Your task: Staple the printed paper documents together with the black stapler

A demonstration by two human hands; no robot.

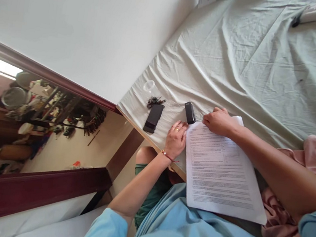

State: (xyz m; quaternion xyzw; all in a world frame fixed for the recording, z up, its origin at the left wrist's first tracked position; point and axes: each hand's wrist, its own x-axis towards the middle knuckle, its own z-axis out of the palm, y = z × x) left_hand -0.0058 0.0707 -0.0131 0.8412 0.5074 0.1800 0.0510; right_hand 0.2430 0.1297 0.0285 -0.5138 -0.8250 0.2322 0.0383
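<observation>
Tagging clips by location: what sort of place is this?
Most likely a bedroom in a home. A bed with a wrinkled pale green sheet fills the view, a phone and printed papers lie on it under both hands, and a doorway shows cluttered household shelves.

Printed paper sheets [220, 172] lying on bed sheet [253, 68], overhanging the near edge. Left hand [176, 139] flat at the paper's left edge; right hand [219, 121] resting on its top corner. Stapler [189, 113] just beside both hands. Phone [154, 118], keys [154, 101], clear cup [149, 85] further left.
</observation>
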